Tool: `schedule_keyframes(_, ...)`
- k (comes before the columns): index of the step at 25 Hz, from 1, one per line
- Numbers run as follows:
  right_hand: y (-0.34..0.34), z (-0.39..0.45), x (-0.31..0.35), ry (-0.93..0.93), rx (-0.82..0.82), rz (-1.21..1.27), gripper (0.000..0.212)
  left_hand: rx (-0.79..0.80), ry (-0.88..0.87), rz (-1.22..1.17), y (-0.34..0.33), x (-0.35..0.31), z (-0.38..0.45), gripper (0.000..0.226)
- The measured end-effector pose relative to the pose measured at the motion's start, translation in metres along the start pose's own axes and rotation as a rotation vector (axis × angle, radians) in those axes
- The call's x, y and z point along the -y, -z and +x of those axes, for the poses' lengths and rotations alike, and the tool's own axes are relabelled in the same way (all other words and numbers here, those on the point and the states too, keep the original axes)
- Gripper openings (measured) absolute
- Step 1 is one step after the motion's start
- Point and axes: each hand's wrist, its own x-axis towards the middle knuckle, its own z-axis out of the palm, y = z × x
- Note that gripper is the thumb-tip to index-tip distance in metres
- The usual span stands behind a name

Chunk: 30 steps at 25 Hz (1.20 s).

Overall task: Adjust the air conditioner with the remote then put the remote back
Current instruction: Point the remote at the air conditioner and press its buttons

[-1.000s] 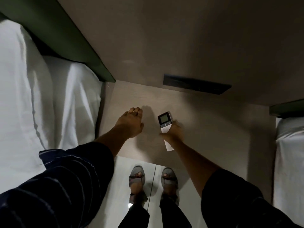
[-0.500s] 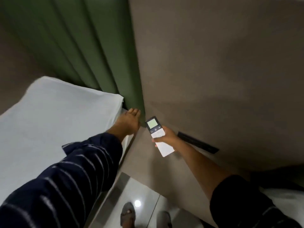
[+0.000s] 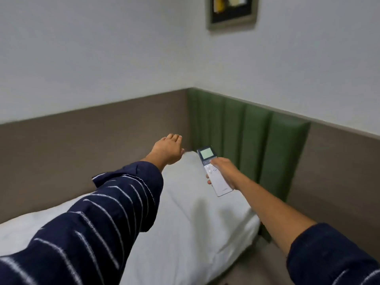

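In the head view, the right hand (image 3: 223,171) holds the remote (image 3: 213,171) out in front of the body, above the white bed (image 3: 185,233). The fingers wrap the lower white part from behind and the thumb (image 3: 216,161) lies on the front, at the top of the button field, just below the lit screen (image 3: 206,153). This grip seems chosen so that the thumb can press while the screen stays free to read. The dark top end of the remote points up and away, toward the corner where the green padded headboard (image 3: 257,140) meets the brown wall panel (image 3: 92,130). I judge that the person aims it at the air conditioner, but no such unit shows in this view, so I cannot say where it hangs.

The left hand (image 3: 167,150) holds nothing. It is stretched forward with the fingers loosely together, palm down, in the air above the bed and well apart from the remote; probably it only balances the body.

A framed picture (image 3: 232,11) hangs high on the white wall.

The adjusting step seems in progress. The place for returning the remote is not visible here.
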Motion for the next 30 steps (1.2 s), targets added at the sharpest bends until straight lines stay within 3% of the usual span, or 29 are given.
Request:
schedule_keyframes(7,-0.295,-0.021,0.115,0.119,0.370,-0.145,0.020,-0.106,0.465,0.062,0.091,0.267,-0.189,0.062)
schedule_keyframes(10,-0.407,-0.053,0.163,0.172,0.505,-0.123,0.021,-0.132,0.633,0.169,0.136,0.341,-0.279,0.061)
schedule_keyframes(15,-0.523,-0.105,0.233,0.208,0.643,-0.058,0.024,-0.184,0.832,0.263,0.202,0.403,-0.383,0.062)
schedule_keyframes(20,-0.562,-0.135,0.282,0.248,0.731,0.002,0.025,-0.231,0.923,0.299,0.237,0.420,-0.422,0.062)
schedule_keyframes(30,-0.544,-0.148,0.323,0.283,0.757,0.054,0.021,-0.274,0.945,0.310,0.267,0.407,-0.420,0.063)
